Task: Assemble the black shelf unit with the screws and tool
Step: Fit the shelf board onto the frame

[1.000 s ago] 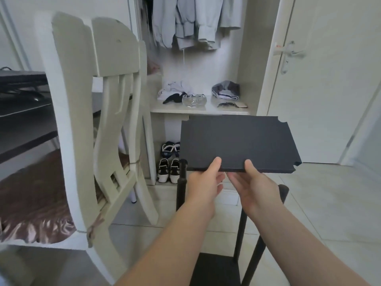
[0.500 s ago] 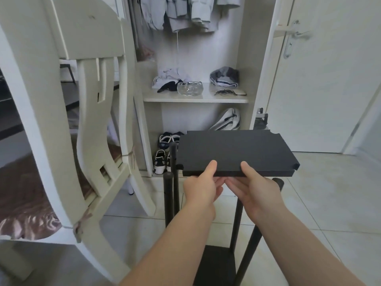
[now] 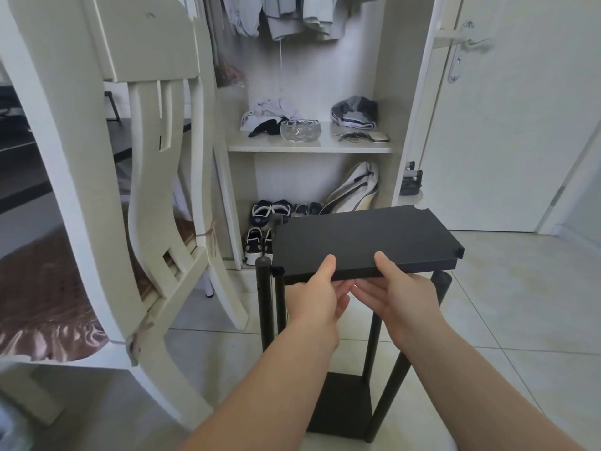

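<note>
The panel (image 3: 364,242) is a matte black rectangle with a small notch cut in each visible corner. It is almost level, in the middle of the view, above the tops of the black poles (image 3: 265,304). Whether it touches a pole I cannot tell.

The left hand (image 3: 312,297) grips the near edge of the panel: the thumb lies on top and the fingers are curled below. The right hand (image 3: 400,297), just beside it at 3 o'clock, pinches the same edge, thumb on top and fingers stretched under the board. The fingertips of the two hands nearly meet under the edge.

The poles stand upright from a black base (image 3: 341,405) on the tiled floor, at 6 o'clock from the panel.

At 12 o'clock from the panel there is an open wardrobe (image 3: 403,125). Its shelf carries a glass bowl (image 3: 300,130); what is inside the bowl I cannot tell. Beside the bowl lie folded clothes (image 3: 354,115) at 3 o'clock and crumpled ones at 9 o'clock. The lower compartment holds shoes (image 3: 260,229) and a light bag leaning on its right wall. Grey clothes hang in the top part.

A cream chair (image 3: 97,157) stands at 9 o'clock from the panel.
</note>
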`<state>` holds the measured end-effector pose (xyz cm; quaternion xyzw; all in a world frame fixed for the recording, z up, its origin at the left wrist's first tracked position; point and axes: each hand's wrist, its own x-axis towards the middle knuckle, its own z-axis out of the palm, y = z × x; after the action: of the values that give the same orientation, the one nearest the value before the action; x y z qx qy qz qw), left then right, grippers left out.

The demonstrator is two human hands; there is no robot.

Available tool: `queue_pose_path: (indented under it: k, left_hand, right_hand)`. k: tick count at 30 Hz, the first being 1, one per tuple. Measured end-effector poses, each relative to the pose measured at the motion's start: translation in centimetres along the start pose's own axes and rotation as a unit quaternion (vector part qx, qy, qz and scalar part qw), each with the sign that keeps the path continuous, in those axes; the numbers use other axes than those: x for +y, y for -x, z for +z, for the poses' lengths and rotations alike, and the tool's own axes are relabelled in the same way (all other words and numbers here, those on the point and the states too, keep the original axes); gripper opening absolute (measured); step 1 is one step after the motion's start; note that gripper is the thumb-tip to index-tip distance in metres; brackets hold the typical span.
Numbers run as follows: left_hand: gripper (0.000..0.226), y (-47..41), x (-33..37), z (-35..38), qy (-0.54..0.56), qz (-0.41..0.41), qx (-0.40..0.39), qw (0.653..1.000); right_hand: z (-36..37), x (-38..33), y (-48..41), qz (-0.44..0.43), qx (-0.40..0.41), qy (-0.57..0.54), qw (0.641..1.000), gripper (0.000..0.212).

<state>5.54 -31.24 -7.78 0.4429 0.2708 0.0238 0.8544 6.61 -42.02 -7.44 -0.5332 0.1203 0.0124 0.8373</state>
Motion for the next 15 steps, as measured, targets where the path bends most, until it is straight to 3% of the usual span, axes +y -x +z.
queue_pose_path:
  k: [15]
  left_hand:
    - [0.028,-1.6,1.4,-2.3,-0.042,-0.005,0.014,0.999]
  right_hand:
    - [1.8,2.2,0.3,0.041,0.002,-0.075,0.996,0.027]
